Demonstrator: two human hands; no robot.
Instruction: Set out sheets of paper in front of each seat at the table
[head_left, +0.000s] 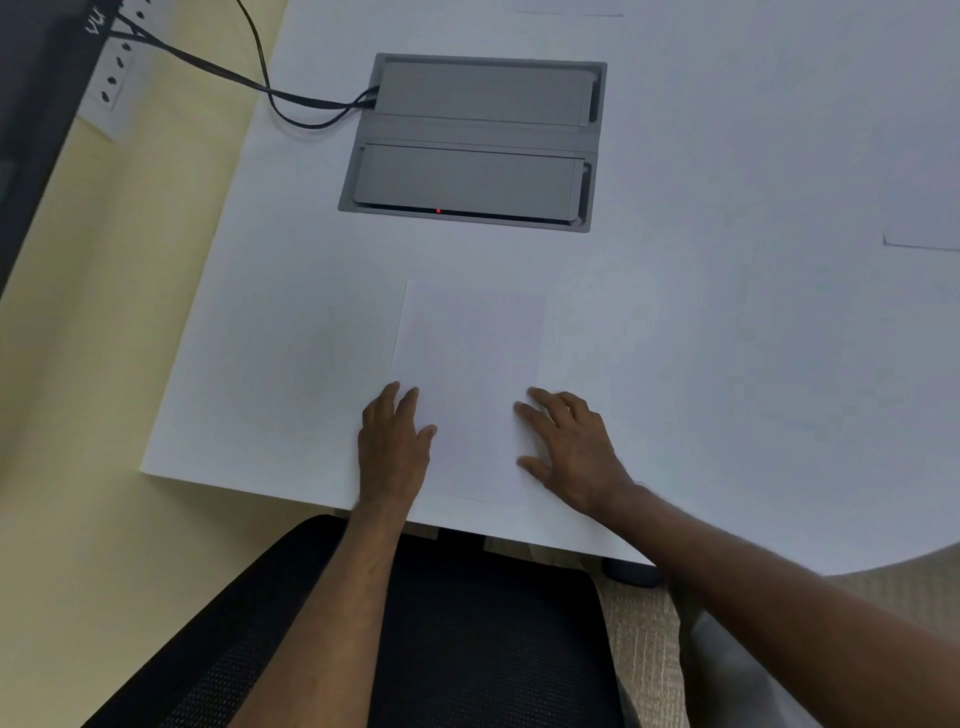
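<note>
A white sheet of paper (470, 374) lies flat on the white table (727, 364), close to the near edge and in front of a black mesh chair (483, 639). My left hand (392, 447) rests palm down on the sheet's lower left edge, fingers spread. My right hand (569, 449) presses flat on its lower right edge, fingers also apart. Neither hand grips the sheet. Another sheet (924, 236) shows at the right edge of the table, and a third sheet (571, 8) is just visible at the far edge.
A grey cable box (475, 140) with two lids is set into the table beyond the sheet, with black cables (270, 91) running from it to the left. Cream floor lies left of the table. The table's near edge curves away at the right.
</note>
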